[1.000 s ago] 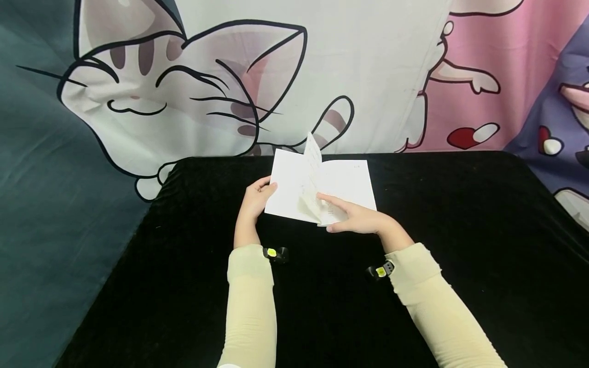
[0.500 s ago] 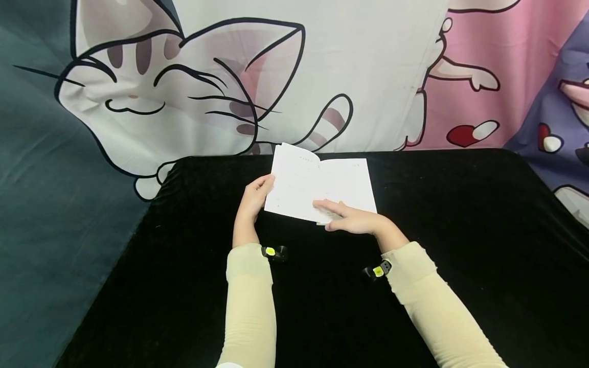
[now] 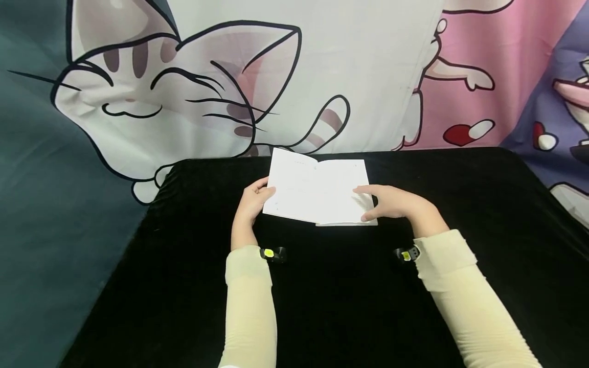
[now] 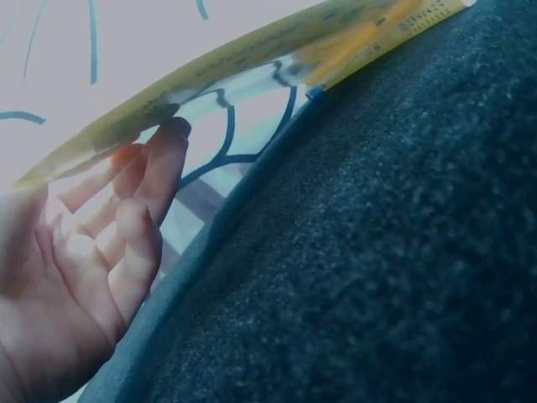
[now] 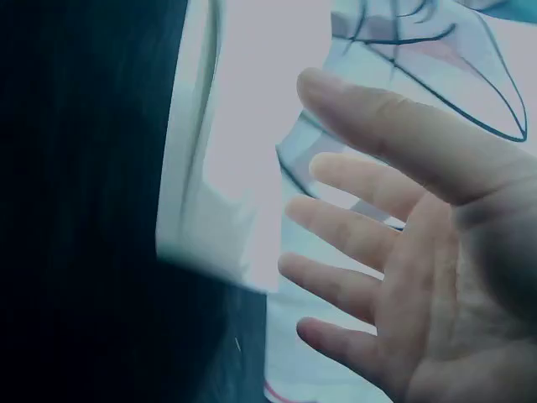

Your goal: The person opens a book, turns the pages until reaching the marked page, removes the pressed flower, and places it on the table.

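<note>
Several fingers of my left hand (image 3: pixel 251 202) lie beneath the left edge of the open book (image 3: pixel 316 197), thumb on the page above: a pinch, presumably to hold that half clear of the black-draped table (image 3: pixel 331 296). My right hand (image 3: pixel 391 201) grips nothing, its fingers spread over the right-hand page (image 3: pixel 340 184), a pose suited to pressing it flat; contact I cannot tell. Beyond hangs a cartoon-cat cloth (image 3: pixel 372 76).

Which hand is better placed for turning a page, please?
Probably the right hand: it holds nothing, fingers spread near the right page of the open book, while the left hand grips its left edge.
</note>
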Demonstrator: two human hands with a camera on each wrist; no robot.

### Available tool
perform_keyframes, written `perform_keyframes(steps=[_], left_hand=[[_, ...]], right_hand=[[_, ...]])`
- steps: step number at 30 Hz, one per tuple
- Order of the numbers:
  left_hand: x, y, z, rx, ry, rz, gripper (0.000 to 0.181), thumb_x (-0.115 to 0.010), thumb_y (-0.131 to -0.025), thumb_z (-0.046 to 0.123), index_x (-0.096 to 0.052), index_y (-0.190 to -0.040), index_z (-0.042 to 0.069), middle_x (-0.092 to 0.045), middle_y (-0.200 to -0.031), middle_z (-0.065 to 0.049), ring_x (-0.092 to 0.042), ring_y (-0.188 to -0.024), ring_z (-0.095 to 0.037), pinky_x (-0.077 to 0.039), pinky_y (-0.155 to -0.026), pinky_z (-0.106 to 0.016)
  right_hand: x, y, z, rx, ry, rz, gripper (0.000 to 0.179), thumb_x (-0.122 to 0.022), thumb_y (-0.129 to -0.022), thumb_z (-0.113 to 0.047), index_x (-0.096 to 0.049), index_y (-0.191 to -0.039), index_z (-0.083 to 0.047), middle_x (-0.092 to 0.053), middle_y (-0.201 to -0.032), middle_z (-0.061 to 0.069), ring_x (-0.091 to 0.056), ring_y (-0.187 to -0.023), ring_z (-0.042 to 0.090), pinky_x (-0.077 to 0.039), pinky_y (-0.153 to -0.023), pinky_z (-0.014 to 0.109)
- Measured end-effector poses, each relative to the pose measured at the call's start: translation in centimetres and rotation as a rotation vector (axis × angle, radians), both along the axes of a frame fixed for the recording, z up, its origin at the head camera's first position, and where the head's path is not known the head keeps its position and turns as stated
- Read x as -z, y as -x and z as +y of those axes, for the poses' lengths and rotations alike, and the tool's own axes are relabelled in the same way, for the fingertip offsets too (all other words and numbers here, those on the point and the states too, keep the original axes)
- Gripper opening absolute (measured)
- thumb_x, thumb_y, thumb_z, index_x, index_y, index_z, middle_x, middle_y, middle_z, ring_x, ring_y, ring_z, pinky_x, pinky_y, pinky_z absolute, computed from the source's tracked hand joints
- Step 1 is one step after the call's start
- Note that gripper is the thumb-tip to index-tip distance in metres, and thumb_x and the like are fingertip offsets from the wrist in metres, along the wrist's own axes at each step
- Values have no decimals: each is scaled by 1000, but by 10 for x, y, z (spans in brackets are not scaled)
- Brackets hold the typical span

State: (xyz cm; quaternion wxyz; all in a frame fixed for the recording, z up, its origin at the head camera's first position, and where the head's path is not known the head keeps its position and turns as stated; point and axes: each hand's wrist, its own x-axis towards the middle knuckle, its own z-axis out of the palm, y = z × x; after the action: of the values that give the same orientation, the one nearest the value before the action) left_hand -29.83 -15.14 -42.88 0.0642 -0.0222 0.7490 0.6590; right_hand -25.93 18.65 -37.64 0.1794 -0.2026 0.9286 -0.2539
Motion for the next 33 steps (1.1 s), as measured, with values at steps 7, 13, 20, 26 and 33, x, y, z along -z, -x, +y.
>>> perform_keyframes(steps=[7,13,20,26,33], left_hand=[[2,-2,-1,9,-8,-19,44,-59,-90,17,-50,-133,11,-63,-113,-17,-63,-82,-17,-50,-71,-29],[1,-5,0,13,-3,-33,44,-59,-90,18,-50,-133,12,-63,-113,-17,-62,-85,-17,-50,-73,-29],[-3,-3,-1,20,1,-20,44,-59,-90,18,-50,-133,12,-62,-114,-17,-62,-87,-18,-49,-74,-29],[-3,-2,-1,8,-19,-12,43,-58,-90,15,-51,-132,9,-63,-111,-18,-63,-79,-16,-51,-68,-28],[-1,0,0,6,-18,-13,43,-58,-90,14,-50,-132,9,-62,-111,-18,-63,-77,-15,-51,-67,-27]], right_hand=[[9,-3,11,13,-114,19,78,-82,-68,-16,-45,-136,-7,-36,-144,14,-33,-129,36,-30,-99,56],[19,-3,20,16,-24,-22,63,-77,-74,-12,-52,-132,-6,-34,-146,11,-27,-132,37,-27,-101,55],[13,-1,28,7,65,36,23,-65,-86,-14,-70,-108,-8,-60,-122,12,-48,-118,34,-37,-95,52],[16,3,23,69,123,145,10,-72,-81,-14,-68,-89,-8,-61,-92,5,-53,-89,24,-44,-80,41],[21,6,21,229,122,131,36,-64,-86,-40,-57,-78,-5,-47,-68,3,-44,-67,20,-36,-59,33]])
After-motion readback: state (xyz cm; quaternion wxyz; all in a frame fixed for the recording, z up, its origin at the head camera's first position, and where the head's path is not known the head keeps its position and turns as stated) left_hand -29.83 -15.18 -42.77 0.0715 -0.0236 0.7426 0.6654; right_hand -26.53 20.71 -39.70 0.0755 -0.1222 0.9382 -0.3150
